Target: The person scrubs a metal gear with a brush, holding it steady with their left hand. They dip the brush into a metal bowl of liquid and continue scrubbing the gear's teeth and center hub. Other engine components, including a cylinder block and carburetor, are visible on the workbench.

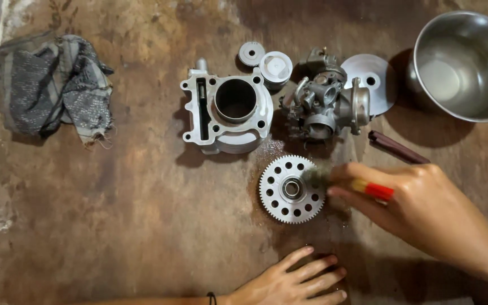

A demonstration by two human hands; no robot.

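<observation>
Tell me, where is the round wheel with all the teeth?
In the head view, the toothed gear lies flat on the brown floor, right of centre, just below the cylinder block. The right hand works a brush at its right edge.

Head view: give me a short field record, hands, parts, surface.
surface: stained brown floor
right hand: grips a red and yellow brush, blurred tip at the toothed gear wheel
left hand: flat on the floor, empty, just below the gear wheel
parts above the gear: cylinder block, carburetor, piston, small gear, round metal plate
other: steel bowl top right; grey rag top left; dark handle beside the right hand
</observation>
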